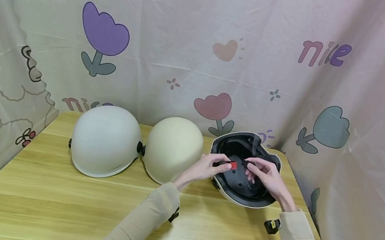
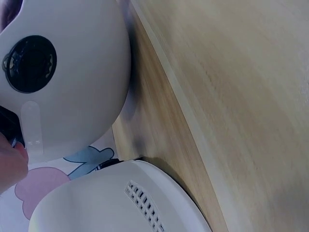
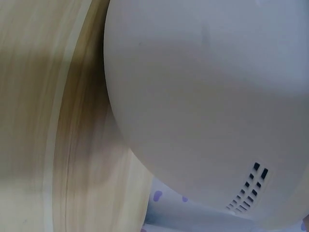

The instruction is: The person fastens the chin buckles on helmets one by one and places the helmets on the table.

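An upturned helmet [image 1: 236, 201] lies at the right of the table, its black padded inside facing up. Over its opening, my left hand [image 1: 206, 167] pinches a black strap's buckle end with a red piece [image 1: 233, 165]. Close by, my right hand [image 1: 269, 178] pinches the other black buckle end [image 1: 246, 163] between thumb and fingers. A small gap separates the two ends. In the left wrist view the helmet's pale shell [image 2: 87, 82] shows a round black knob [image 2: 31, 64], with a fingertip [image 2: 12, 166] at the edge. The shell [image 3: 203, 121] fills most of the right wrist view.
Two more helmets stand dome up to the left, a white one [image 1: 105, 142] and a cream one [image 1: 173, 150], nearly touching at a black side knob [image 1: 140, 148]. The wooden table [image 1: 52, 207] ends at a printed cloth backdrop [image 1: 173, 50] behind and at the sides.
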{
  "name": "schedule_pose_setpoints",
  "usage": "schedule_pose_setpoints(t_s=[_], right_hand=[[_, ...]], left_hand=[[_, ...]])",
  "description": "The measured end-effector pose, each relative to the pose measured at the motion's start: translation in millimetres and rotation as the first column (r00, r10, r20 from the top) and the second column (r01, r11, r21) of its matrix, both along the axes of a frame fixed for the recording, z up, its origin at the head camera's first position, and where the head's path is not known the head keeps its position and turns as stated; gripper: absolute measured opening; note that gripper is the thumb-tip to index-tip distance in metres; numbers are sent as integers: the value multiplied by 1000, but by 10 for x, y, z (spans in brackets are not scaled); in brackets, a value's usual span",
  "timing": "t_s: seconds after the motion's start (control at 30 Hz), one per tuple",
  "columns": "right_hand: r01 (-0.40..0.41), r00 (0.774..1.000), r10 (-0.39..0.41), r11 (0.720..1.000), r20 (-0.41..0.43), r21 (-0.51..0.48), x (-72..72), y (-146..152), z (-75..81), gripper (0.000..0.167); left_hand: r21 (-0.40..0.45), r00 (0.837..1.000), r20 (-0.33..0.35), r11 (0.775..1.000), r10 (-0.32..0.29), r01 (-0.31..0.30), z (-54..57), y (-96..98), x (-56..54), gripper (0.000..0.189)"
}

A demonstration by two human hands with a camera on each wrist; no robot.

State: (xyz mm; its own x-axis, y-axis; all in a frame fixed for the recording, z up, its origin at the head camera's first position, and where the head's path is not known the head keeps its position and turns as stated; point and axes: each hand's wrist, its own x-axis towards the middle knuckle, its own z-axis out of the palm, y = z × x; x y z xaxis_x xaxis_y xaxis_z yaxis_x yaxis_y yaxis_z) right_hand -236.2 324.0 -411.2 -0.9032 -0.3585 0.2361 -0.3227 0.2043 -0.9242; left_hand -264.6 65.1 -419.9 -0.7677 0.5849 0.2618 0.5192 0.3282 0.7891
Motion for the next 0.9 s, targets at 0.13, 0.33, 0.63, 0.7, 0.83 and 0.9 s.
schedule_pose_setpoints(t_s=[0.13,0.33,0.63,0.7,0.83,0.9], right_hand=[[-31,997,40,992,66,-123,5,2,-7,19],[-85,980,135,948,144,-307,4,30,0,25],[-14,942,124,943,312,-332,7,57,40,23],[-26,932,149,937,330,-349,8,66,49,25],[-52,917,198,921,347,-387,9,76,64,29],[-70,914,217,916,344,-394,9,83,67,30]], left_hand=[[-11,1000,2,1000,2,-2,4,-6,4,22],[-9,1000,0,1000,-1,1,2,-20,4,22],[-10,1000,15,1000,-4,4,27,-12,17,24],[-9,1000,23,1000,-5,5,28,-9,17,25],[-6,1000,25,1000,-5,5,20,-9,17,24],[-5,1000,21,1000,-4,4,14,-11,14,24]])
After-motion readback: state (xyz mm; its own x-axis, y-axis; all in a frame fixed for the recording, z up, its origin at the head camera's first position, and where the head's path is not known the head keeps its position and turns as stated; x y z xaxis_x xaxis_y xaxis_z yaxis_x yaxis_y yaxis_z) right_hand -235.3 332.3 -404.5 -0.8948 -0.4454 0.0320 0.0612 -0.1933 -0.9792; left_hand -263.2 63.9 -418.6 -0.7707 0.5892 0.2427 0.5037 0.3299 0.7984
